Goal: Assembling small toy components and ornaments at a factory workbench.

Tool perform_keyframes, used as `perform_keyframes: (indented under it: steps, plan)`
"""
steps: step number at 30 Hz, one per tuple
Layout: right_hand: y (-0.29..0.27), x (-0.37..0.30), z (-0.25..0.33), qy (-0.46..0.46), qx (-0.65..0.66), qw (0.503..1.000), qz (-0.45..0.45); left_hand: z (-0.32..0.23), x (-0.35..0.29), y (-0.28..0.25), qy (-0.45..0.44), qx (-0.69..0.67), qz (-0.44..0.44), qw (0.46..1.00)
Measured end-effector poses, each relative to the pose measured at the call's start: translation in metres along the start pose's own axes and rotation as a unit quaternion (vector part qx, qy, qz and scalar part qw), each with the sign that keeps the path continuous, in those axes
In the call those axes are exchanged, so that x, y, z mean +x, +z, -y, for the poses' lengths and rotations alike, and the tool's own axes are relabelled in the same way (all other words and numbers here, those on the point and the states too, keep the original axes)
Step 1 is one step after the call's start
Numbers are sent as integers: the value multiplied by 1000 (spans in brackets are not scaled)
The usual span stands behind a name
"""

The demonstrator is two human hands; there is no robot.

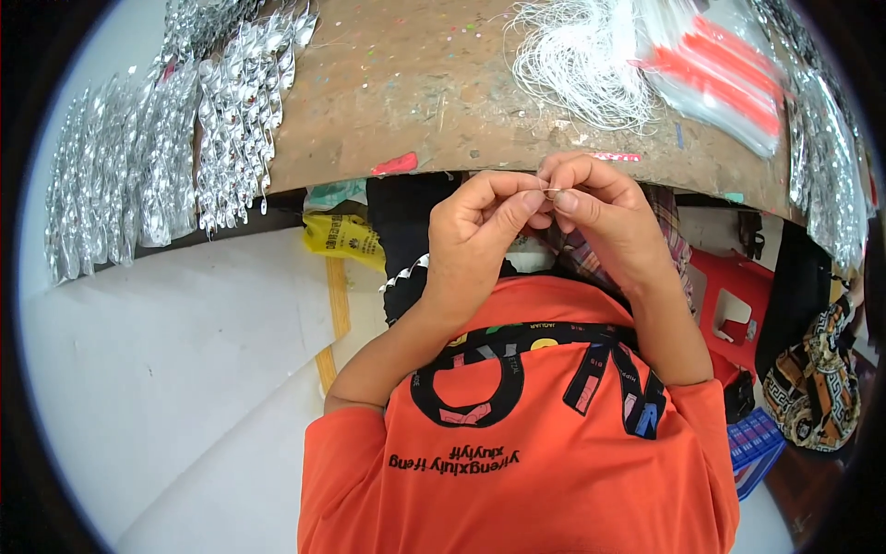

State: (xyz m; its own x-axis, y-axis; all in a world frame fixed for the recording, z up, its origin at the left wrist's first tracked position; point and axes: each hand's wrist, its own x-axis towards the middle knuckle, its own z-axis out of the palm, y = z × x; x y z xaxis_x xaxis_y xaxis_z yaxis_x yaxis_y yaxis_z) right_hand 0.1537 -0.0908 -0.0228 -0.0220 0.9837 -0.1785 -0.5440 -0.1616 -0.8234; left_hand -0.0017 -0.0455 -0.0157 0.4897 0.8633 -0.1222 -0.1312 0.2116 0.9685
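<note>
My left hand (pixel 480 226) and my right hand (pixel 609 217) meet just off the near edge of the brown table (pixel 415 102). A thin, pale string (pixel 551 190) runs between their fingertips; each hand pinches it between thumb and forefinger. Whether the string is looped or knotted there is too small to tell. By my left forearm hangs a twisted silver strip (pixel 406 272), its upper end hidden behind the wrist. On the table beyond my right hand lies a loose bundle of white string (pixel 591 74).
Twisted silver strips (pixel 242 111) hang over the table's left edge, and more silver strips (pixel 826 138) over its right. Clear and red plastic sleeves (pixel 720 78) lie at the far right. Below are a yellow bag (pixel 341 237), a red stool (pixel 706 309) and a blue basket (pixel 757 441).
</note>
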Motion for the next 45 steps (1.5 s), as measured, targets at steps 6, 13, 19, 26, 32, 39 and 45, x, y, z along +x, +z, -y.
perform_keyframes:
  steps: [6, 13, 19, 26, 32, 39, 45]
  plan:
    - [0, -1, 4, 2, -41, 999, -27, 3, 0, 0, -25, -46, 10, 999]
    - [-3, -3, 5, -13, -94, 996, -3, 4, -1, 0, -27, -14, 3, 1000]
    - [-6, 2, 5, -143, -300, 942, -43, 10, -2, -2, 8, 72, -5, 997]
    - [-1, -3, 8, -26, -190, 981, -35, 7, 1, -1, -35, -7, -6, 999]
    - [-5, -4, 23, -212, -611, 760, -53, 6, 2, -10, 32, 191, -12, 981]
    - [-1, -12, 33, -243, -552, 791, -103, 6, 2, -8, 70, 231, -20, 970]
    - [7, -6, 11, -176, -591, 787, -2, 2, -2, -8, 29, 157, 4, 987]
